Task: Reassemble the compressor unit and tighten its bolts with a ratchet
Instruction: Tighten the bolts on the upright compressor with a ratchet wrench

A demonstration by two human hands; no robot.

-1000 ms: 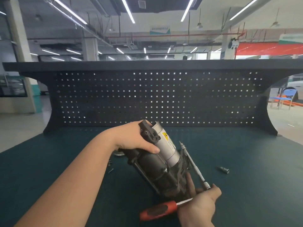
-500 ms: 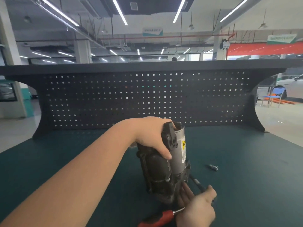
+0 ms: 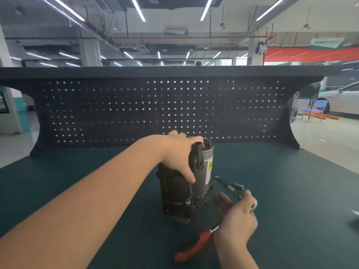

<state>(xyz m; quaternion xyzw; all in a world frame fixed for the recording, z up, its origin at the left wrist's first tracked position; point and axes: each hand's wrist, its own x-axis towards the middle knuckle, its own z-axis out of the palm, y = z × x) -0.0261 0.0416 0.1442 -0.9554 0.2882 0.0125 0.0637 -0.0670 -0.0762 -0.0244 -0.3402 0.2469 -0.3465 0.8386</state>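
The compressor unit (image 3: 180, 195), a dark housing with a silver motor cylinder bearing a yellow warning label, stands upright on the green table (image 3: 291, 210). My left hand (image 3: 174, 152) grips its top end, thumb down the front. My right hand (image 3: 237, 214) hovers just right of its base with fingers straight, holding nothing that I can see. A red-handled tool (image 3: 194, 247) lies on the table, its shaft running under that hand. A long thin metal tool (image 3: 225, 184) lies right of the unit, with a small metal socket or bolt (image 3: 239, 186) beside it.
A black pegboard back panel (image 3: 136, 109) with a shelf on top closes off the far edge of the table. A small white scrap (image 3: 355, 212) lies at the right edge. Beyond the bench are a workshop floor, a blue chair and a parked car.
The compressor went from tilted in both hands to standing upright on the table. My right hand came off its lower end and opened beside it.
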